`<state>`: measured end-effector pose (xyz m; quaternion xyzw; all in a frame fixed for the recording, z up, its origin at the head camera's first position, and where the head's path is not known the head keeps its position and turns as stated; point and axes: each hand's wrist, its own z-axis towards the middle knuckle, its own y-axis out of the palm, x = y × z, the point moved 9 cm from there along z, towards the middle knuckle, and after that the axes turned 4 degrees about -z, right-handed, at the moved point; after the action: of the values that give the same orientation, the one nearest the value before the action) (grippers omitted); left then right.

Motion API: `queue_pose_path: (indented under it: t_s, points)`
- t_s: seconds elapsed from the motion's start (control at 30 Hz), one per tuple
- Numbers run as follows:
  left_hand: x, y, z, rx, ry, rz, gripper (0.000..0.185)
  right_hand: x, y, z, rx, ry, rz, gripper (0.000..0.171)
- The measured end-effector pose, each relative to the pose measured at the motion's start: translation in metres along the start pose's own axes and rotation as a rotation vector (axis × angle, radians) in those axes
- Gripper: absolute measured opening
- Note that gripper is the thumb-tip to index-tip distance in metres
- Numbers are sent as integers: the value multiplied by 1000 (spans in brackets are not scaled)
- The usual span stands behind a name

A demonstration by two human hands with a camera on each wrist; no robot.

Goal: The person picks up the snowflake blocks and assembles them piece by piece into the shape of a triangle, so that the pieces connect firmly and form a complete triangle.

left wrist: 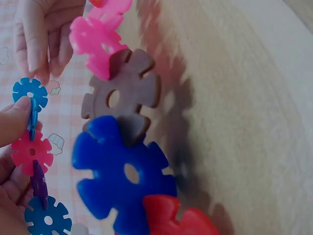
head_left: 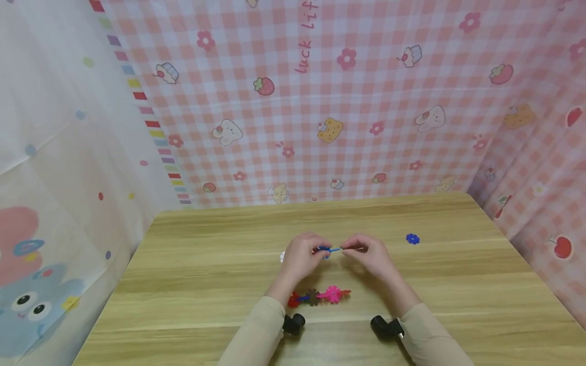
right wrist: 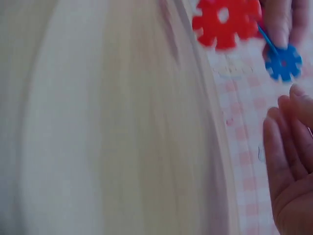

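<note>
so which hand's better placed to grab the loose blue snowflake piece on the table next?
Right, probably. The loose blue piece lies on the table off to the right hand's side, nothing between. The left hand is farther and grips the joined chain.

The person wears a long-sleeved top in a pale beige, its left sleeve and right sleeve plain, smooth and without print, each ending in a soft cuff at the wrist. Under each wrist sits a small black camera with a short round barrel, one on the left and one on the right, the right one showing a bit of silvery metal at its side. The left hand and right hand are bare, with no rings, watch or gloves showing.
</note>
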<state>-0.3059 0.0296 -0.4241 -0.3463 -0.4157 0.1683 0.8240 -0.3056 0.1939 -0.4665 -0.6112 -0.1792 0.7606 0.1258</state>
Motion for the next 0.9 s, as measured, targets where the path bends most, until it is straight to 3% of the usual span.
queue_pose_path:
  t_s: [0.53,0.73,0.9]
  points:
    - [-3,-6,-3,8,-24,1,12,52,-112,-20,182,94,-221,30]
    - [-3,-6,-3,6,-13,1,10,66,-138,-23,197,164,-315,36]
    - [-2,-6,-3,4,-4,-6,10,75,-146,-23,175,200,-348,40]
